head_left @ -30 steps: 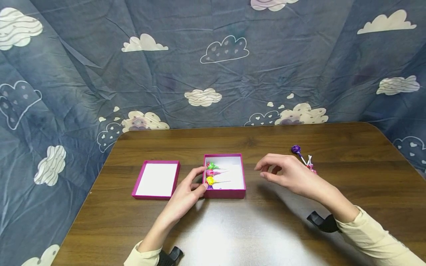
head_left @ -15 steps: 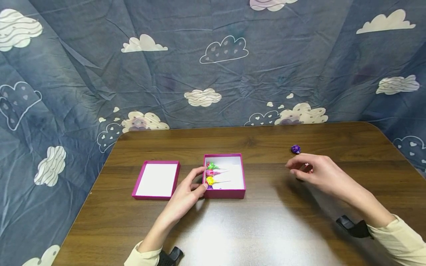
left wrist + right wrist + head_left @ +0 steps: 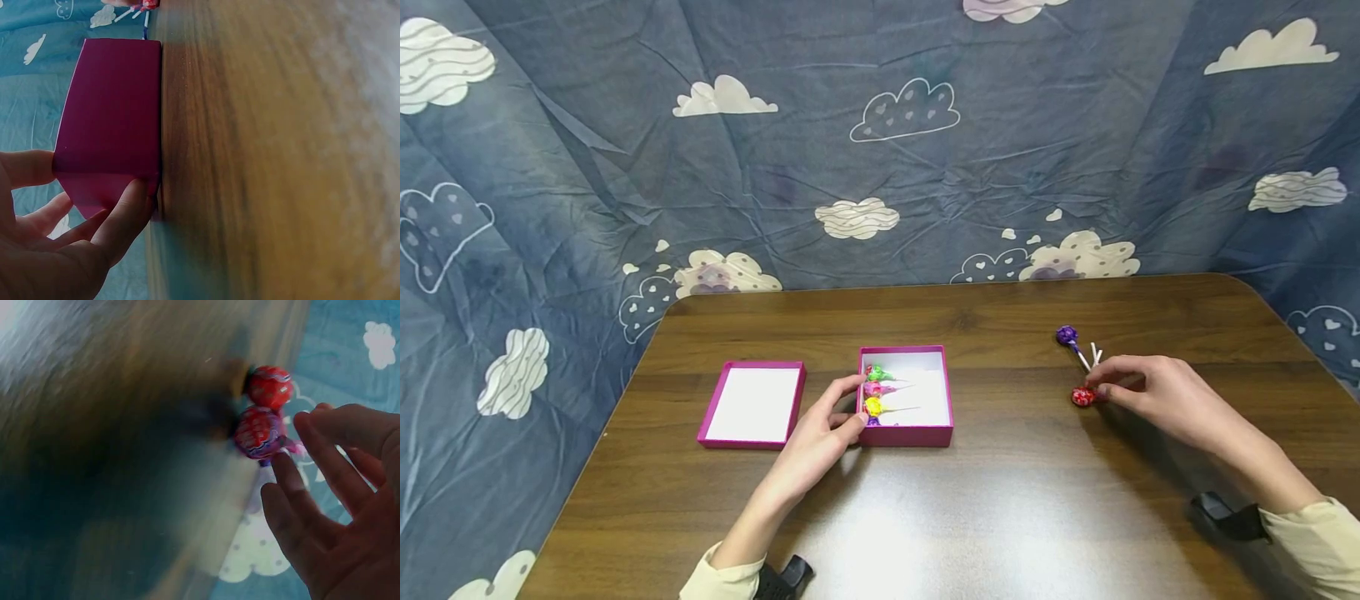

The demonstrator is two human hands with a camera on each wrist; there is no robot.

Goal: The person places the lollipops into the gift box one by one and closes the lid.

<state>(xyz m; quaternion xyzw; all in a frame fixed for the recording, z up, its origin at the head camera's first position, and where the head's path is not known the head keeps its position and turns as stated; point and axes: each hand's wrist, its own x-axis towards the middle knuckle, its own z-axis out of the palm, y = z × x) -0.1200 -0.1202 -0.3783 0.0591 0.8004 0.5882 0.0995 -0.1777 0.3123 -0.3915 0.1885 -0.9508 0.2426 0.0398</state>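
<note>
A magenta box (image 3: 907, 437) with a white inside stands mid-table. Green, pink and yellow lollipops (image 3: 874, 407) lie in it along the left side, a purple one partly hidden at the front. My left hand (image 3: 812, 433) touches the box's left end and front corner with spread fingers, also seen in the left wrist view. At the right, my right hand (image 3: 1157, 400) reaches a red lollipop (image 3: 1082, 397), its thumb and index fingertips at the wrapper. Two red candy heads (image 3: 257, 432) show in the right wrist view, thumb and fingers parted beside them.
A magenta lid (image 3: 754, 404) with its white inside up lies left of the box. Behind the right hand is a purple lollipop (image 3: 1067, 336), with white sticks (image 3: 1096, 353) near it. A cloud-patterned curtain (image 3: 906, 167) hangs past the table's (image 3: 1000, 500) back edge.
My right hand has moved right from beside the box to the lollipops, uncovering a red candy head. The left hand and box have stayed put.
</note>
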